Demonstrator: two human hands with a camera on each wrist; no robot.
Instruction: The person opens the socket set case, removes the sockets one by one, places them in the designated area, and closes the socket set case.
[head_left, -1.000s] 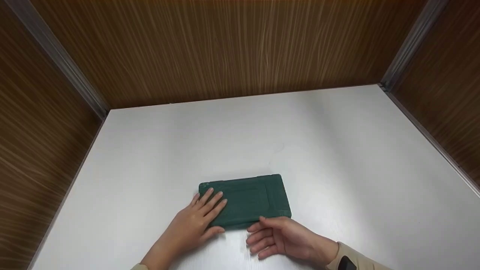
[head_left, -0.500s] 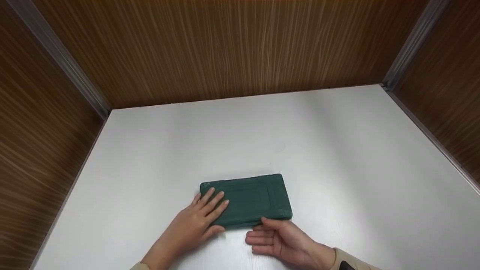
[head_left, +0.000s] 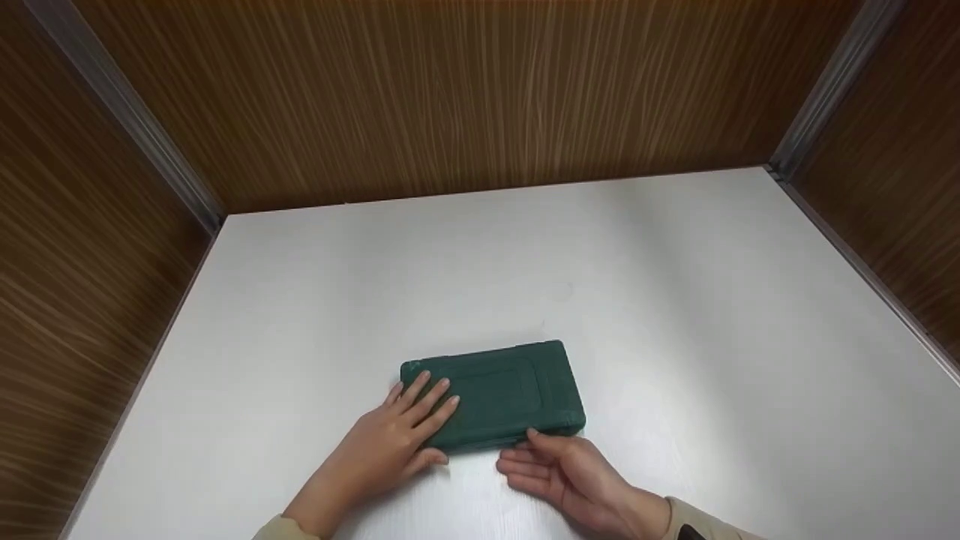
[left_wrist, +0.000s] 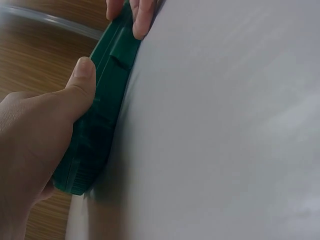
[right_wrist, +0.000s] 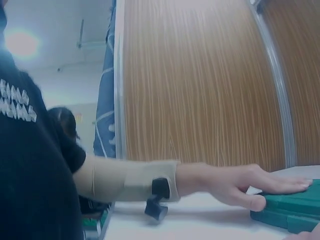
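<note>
A flat dark green case [head_left: 499, 394] lies on the white table [head_left: 675, 300], near the front. My left hand [head_left: 420, 420] rests flat on its left part, fingers straight on top. In the left wrist view the left thumb [left_wrist: 80, 85] presses against the case [left_wrist: 100, 125] along its near side. My right hand [head_left: 540, 461] lies just in front of the case, its thumb touching the near edge and its fingers loosely stretched to the left. The right wrist view shows the left hand [right_wrist: 235, 185] lying on the case [right_wrist: 290, 207].
Wood-grain walls [head_left: 450, 97] close off the table at the back and on both sides, with metal strips [head_left: 135, 127] in the corners. Bare white tabletop stretches behind and to the right of the case.
The right hand's fingers have straightened and its thumb has stayed at the case's near edge. The left hand has kept its place on the case.
</note>
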